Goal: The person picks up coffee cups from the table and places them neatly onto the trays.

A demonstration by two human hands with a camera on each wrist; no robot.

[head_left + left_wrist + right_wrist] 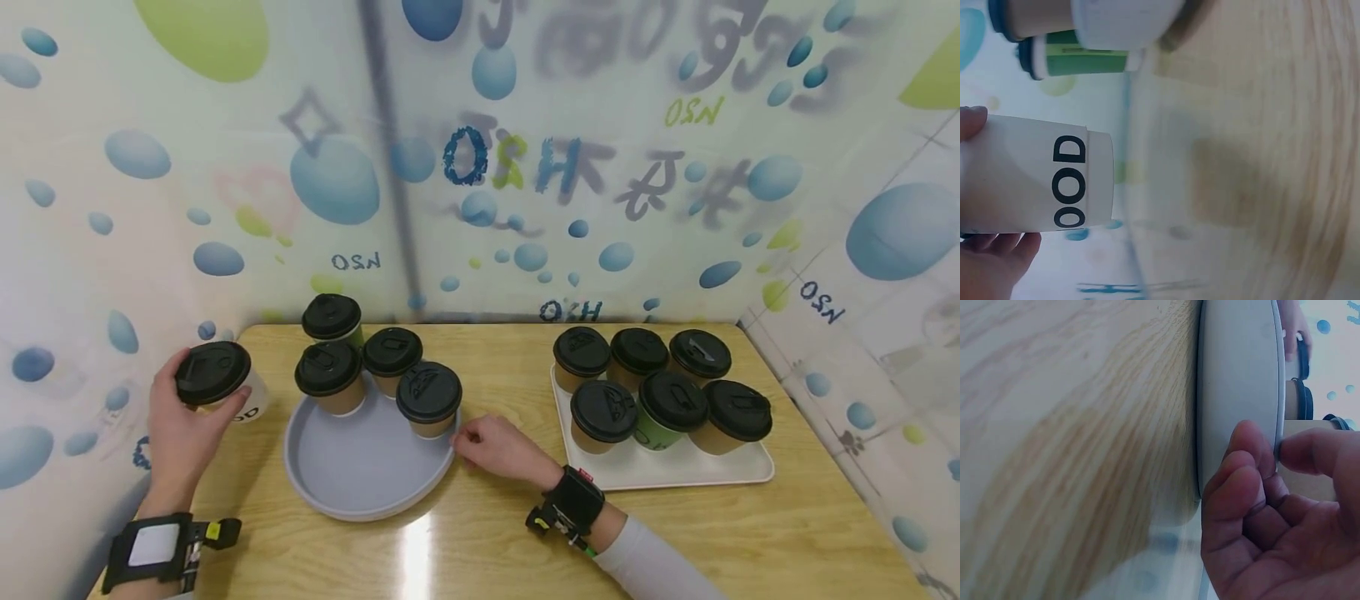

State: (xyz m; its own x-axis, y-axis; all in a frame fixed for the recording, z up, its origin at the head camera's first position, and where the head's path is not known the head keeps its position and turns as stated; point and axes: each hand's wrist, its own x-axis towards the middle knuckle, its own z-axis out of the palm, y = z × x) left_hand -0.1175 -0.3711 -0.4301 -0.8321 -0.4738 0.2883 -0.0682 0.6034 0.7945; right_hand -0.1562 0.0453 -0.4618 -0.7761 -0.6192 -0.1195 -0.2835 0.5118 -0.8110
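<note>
My left hand (180, 429) grips a white paper cup (253, 398) with a black lid, left of the round grey tray (352, 475). In the left wrist view this cup (1022, 175) shows black lettering, and its base is above the table. My right hand (498, 446) is at the right rim of the round tray. The right wrist view shows thumb and curled fingers pinching that rim (1280, 394). Three brown cups with black lids stand on this tray: one at left (341, 396), one at back (390, 383), one at right (431, 427).
A green lidded cup (352, 336) stands behind the round tray. To the right, a white rectangular tray (675, 477) holds several brown lidded cups and one green lidded cup (656, 435). A patterned wall covering (465, 283) borders the wooden table (487, 542) at the back.
</note>
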